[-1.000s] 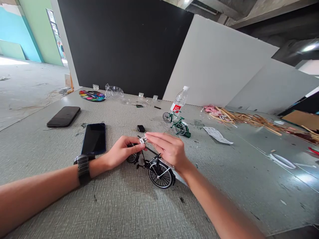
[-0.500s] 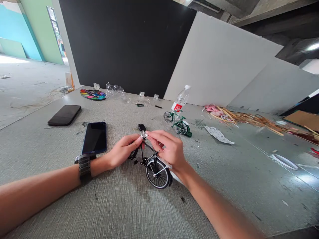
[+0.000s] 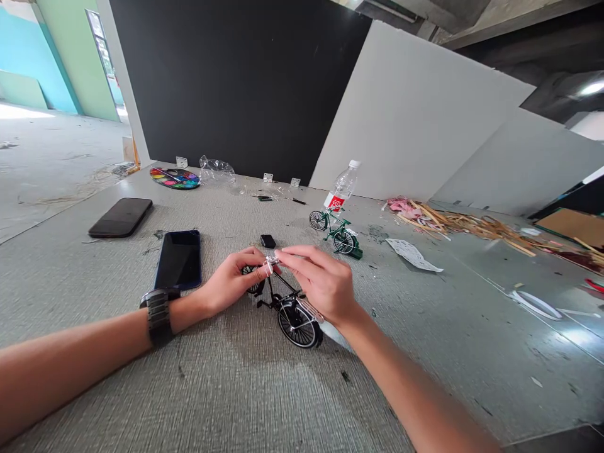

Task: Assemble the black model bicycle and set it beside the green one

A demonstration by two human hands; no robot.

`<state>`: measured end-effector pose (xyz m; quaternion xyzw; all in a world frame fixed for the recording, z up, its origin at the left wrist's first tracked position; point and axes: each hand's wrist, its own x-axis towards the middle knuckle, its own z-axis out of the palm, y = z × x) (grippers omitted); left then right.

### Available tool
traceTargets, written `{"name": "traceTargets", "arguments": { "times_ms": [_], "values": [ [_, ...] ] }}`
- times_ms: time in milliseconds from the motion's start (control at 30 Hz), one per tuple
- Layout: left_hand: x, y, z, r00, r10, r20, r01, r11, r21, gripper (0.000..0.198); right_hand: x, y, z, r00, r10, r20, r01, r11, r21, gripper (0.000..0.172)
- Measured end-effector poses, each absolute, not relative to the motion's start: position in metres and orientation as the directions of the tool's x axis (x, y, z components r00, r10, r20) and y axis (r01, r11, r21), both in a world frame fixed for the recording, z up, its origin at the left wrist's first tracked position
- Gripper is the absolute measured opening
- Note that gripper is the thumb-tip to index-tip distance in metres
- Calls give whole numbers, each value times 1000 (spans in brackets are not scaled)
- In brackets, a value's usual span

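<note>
A small black model bicycle (image 3: pixel 290 311) stands on the grey table (image 3: pixel 236 390) in front of me. My left hand (image 3: pixel 233 280), with a dark watch on its wrist, is closed around the bicycle's front wheel and fork. My right hand (image 3: pixel 321 280) pinches the silver handlebar (image 3: pixel 271 261) at the top of the bicycle, fingers pressed together. The rear wheel shows below my right hand. A small black piece (image 3: pixel 267 241) lies just beyond the hands.
Two dark phones (image 3: pixel 178 259) (image 3: pixel 121 218) lie to the left. A green model bicycle (image 3: pixel 335 234) and a plastic bottle (image 3: pixel 340 188) stand behind. A paint palette (image 3: pixel 175 178), a paper sheet (image 3: pixel 414 255) and wood scraps (image 3: pixel 453 221) lie farther off.
Both hands shifted slightly on the handlebar and the black bicycle tilted and settled a little farther from me. Nothing was let go.
</note>
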<state>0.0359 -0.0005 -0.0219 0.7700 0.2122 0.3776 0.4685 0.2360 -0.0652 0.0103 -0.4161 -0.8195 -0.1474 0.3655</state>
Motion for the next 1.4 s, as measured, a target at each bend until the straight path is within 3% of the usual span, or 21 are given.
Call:
{"name": "traceTargets", "arguments": {
  "times_ms": [133,600,800,1067,1200,1400],
  "values": [
    [37,-1,-23,616,689,382,-47,-452,891,23,235,-67,13,-422,552,719,763,645,-48,33],
    [37,-2,-22,608,705,364,-30,-438,898,24,232,-61,14,-320,568,758,717,668,-198,26],
    [36,-3,-22,621,690,372,-29,-454,891,26,235,-61,14,-357,589,725,695,686,-215,27],
    [37,-2,-23,628,682,375,-37,-455,890,27,239,-63,17,-436,560,705,737,672,-78,33],
    [36,-1,-24,632,675,380,-55,-450,891,28,238,-62,16,-438,549,712,733,677,-72,33],
    [36,-3,-24,621,673,401,-90,-447,890,23,238,-61,16,-455,502,735,745,668,5,26]
  ]
}}
